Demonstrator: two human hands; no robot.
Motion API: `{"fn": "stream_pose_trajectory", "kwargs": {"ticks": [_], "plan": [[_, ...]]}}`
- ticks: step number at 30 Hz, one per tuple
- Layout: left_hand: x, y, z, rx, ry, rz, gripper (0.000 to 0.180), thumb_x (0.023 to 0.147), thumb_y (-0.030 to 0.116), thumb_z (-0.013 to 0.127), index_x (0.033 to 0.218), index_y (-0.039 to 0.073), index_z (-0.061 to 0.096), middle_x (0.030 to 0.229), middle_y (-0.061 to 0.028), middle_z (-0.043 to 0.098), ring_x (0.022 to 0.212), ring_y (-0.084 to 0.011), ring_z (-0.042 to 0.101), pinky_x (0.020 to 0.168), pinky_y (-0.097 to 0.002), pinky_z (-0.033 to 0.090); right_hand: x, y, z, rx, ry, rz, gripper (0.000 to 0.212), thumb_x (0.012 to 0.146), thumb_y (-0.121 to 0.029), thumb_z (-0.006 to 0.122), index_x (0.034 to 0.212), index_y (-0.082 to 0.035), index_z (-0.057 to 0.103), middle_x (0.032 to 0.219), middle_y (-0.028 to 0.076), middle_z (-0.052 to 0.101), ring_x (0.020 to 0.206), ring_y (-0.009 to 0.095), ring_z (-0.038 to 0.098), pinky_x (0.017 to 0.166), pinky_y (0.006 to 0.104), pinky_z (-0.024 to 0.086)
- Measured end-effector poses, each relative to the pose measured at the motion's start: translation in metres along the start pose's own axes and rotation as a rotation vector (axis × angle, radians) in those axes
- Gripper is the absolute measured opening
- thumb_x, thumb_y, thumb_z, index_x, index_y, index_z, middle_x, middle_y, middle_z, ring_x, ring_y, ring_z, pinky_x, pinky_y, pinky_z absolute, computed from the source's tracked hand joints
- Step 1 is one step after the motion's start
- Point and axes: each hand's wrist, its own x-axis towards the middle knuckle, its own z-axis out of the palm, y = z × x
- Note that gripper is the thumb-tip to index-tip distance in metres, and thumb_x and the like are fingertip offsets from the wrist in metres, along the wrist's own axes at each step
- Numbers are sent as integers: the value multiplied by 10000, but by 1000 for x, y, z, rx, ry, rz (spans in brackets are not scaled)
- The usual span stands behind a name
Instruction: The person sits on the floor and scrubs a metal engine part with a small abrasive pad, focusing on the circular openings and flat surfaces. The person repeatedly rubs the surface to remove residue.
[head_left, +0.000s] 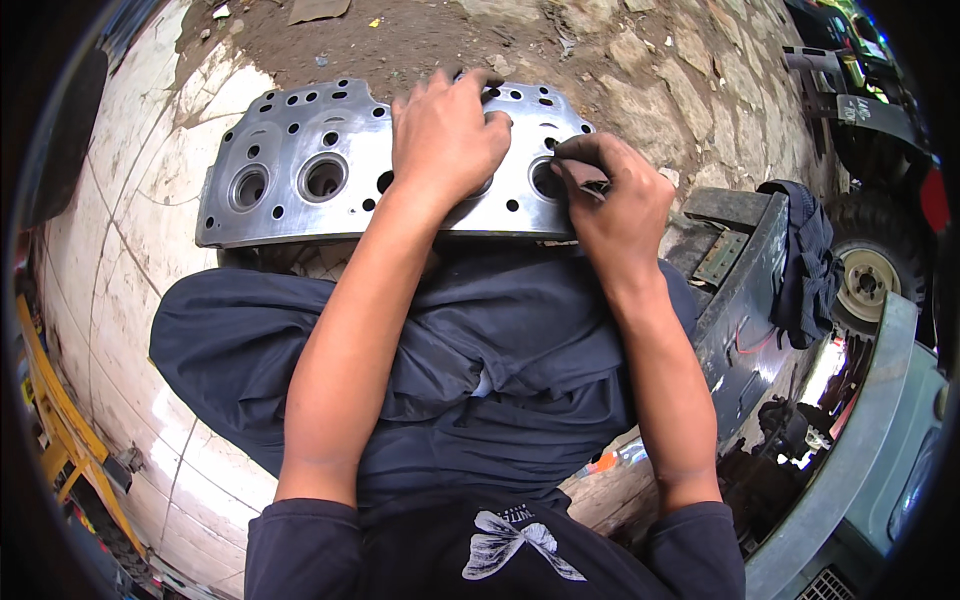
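Observation:
A silver metal engine cylinder head [365, 150], with round valve ports and several smaller holes, lies in front of my folded legs. My left hand [445, 135] rests palm down across its middle, the fingers spread toward the far edge and covering part of the face. At the right end, my right hand [622, 200] pinches a folded brownish piece, which looks like sandpaper [582, 174], between thumb and fingers. That hand is beside the rightmost valve port [546, 180] and partly hides it. Dark smudges mark the right fingertips.
A worn metal box [735, 310] stands at my right, a dark cloth [805, 260] draped over its far end. Beyond it are a vehicle wheel [868, 280] and a greenish body panel [840, 440]. Pale tiles [130, 250] and a yellow frame [65, 430] lie left; stone paving [655, 100] extends ahead.

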Motion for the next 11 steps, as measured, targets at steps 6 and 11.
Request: {"fn": "stream_pose_trajectory", "kwargs": {"ticks": [6,11], "plan": [[0,6,3,126,15,-11,469,891,290,658,1331,142,724,1237,-229,702,1234,-406,634,1120,-537,419,7,6,10,67,5,-100,200,781,27,754,965,-47,774,933,129,780,847,308,769,754,392,607],[1,0,0,-4,-3,-9,524,863,312,677,1336,90,720,1263,-264,684,1239,-447,623,1138,-574,399,-14,16,-15,393,-56,309,243,896,32,744,1042,-143,829,1072,114,819,1013,287,800,892,406,650]]}}
